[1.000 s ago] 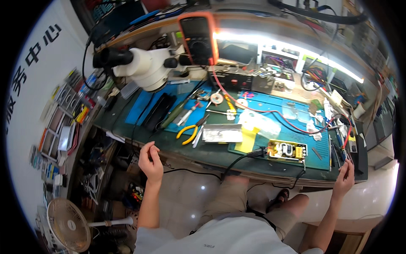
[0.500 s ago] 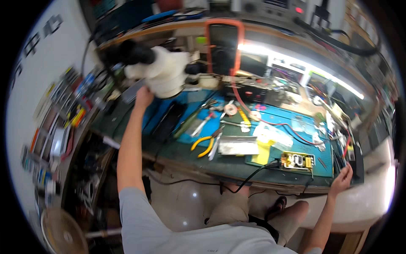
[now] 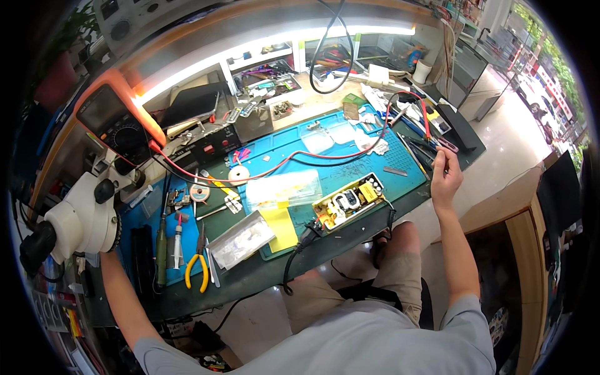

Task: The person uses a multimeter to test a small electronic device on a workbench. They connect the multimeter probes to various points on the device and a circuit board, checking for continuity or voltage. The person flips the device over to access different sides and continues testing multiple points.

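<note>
- Because the red lead (image 3: 426,120) has slack, it reaches from the meter (image 3: 115,125) at ten o'clock to beside the right hand (image 3: 447,172) at three.
- That hand's fingers are narrowly pinched; whether around the lead's tip, I cannot tell.
- The microscope (image 3: 81,215) at nine hides the left hand, grip unknown.
- The circuit board (image 3: 350,203), toward four, lies parts-up, presumably for access.
</note>
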Demonstrator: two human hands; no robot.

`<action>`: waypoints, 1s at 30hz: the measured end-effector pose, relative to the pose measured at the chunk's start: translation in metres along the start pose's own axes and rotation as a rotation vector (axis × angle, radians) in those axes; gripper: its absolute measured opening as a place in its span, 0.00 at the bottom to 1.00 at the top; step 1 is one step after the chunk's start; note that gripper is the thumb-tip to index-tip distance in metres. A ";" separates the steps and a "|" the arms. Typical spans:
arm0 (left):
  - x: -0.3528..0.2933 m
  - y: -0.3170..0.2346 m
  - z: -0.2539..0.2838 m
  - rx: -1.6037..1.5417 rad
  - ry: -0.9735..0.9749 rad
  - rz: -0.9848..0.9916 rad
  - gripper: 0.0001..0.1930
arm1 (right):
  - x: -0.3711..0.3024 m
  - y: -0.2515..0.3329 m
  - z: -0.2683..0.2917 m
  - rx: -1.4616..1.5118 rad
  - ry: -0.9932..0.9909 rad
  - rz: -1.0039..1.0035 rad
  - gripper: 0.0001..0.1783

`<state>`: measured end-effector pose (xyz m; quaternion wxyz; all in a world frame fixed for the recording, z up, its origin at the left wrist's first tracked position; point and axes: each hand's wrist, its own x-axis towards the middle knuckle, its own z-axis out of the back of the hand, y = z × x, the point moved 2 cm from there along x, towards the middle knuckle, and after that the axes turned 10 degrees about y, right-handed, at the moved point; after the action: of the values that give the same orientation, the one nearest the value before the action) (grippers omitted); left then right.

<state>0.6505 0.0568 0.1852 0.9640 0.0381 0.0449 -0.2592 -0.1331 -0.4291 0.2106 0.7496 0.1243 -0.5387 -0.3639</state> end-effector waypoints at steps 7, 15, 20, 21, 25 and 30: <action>-0.036 0.009 0.019 -0.077 -0.147 -0.076 0.17 | -0.001 -0.001 -0.001 0.067 0.037 -0.014 0.07; -0.242 -0.033 0.022 -0.466 -0.634 -0.081 0.17 | -0.003 -0.006 0.006 0.144 0.086 0.001 0.08; -0.389 -0.169 -0.018 -0.618 -0.861 -0.021 0.13 | -0.004 -0.014 0.004 0.125 0.059 0.038 0.06; -0.402 -0.194 -0.033 -0.741 -0.835 -0.038 0.13 | -0.002 -0.014 0.005 0.103 0.056 0.052 0.06; -0.426 -0.315 -0.029 -0.922 -0.835 -0.178 0.11 | -0.002 -0.009 0.001 0.095 0.083 0.016 0.05; -0.386 -0.388 0.005 -0.768 -0.813 -0.725 0.10 | -0.001 -0.011 0.002 0.067 0.155 -0.042 0.06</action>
<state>0.1233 -0.0870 0.2113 0.7011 -0.4263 -0.2230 -0.5263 -0.1401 -0.4363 0.2044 0.7767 0.1882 -0.4883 -0.3505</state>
